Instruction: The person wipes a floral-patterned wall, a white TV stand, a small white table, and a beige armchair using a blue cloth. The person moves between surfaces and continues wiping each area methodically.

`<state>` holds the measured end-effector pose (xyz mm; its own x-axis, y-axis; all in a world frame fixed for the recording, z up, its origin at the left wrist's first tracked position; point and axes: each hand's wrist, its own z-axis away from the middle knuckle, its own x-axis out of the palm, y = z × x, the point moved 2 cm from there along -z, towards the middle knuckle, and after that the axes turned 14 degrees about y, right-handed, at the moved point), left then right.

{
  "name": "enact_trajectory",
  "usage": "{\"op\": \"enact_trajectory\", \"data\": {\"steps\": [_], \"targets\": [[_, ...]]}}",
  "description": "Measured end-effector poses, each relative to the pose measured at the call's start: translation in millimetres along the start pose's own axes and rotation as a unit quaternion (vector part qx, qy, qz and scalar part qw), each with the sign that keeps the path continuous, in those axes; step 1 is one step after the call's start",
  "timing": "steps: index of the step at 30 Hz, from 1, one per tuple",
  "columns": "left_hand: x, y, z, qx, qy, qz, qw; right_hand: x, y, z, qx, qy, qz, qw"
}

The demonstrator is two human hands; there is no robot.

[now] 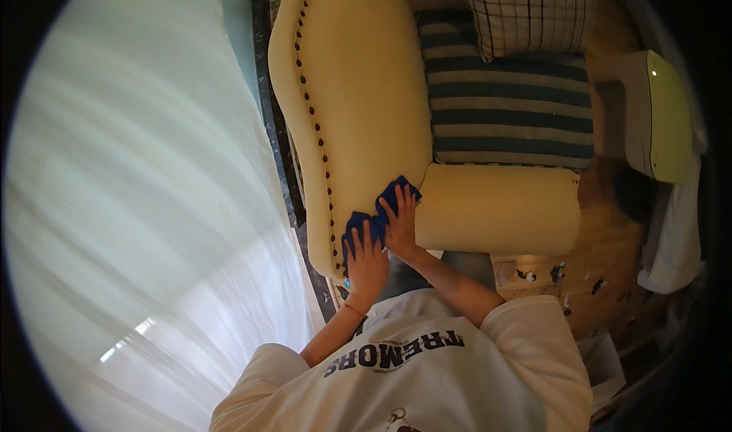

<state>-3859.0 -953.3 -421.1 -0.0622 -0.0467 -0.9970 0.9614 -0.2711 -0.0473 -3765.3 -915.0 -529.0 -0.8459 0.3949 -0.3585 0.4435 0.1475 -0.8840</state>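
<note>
A bunched dark blue cloth point(377, 219) lies against the inner backrest of a yellow sofa point(366, 89), close to where the back meets the armrest. My left hand point(366, 266) holds its lower left part against the upholstery, near the row of dark nailheads. Farther up and to the right, my right hand point(402, 226) has its fingers over the cloth's other end, beside the inner corner of the armrest point(497, 209). The fingers of both hands are extended over the cloth, and their palms are hidden from view.
A sheer white curtain point(143, 174) hangs along the left side. On the sofa are a striped seat cushion point(509, 109) and a checked pillow point(532, 14). At right stands a white appliance with a yellow-green top point(668, 117). Small items are scattered on the wooden floor point(595, 260).
</note>
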Motion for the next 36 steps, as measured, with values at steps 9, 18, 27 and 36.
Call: {"op": "enact_trajectory", "data": {"steps": [9,18,27,36], "targets": [[3,-6,-180,-0.129,0.183,0.057,0.973,27,15,-199,-0.030,-0.058,0.071,0.995],[-5,-15,-354,-0.112,0.280,-0.038,0.953,82,65,-361,-0.055,0.027,0.056,0.997],[17,5,-422,-0.098,0.282,-0.090,0.950,110,133,-408,0.025,0.103,-0.038,0.994],[34,60,-227,-0.088,0.050,-0.084,0.991,29,121,-190,0.179,-0.032,-0.085,0.980]]}}
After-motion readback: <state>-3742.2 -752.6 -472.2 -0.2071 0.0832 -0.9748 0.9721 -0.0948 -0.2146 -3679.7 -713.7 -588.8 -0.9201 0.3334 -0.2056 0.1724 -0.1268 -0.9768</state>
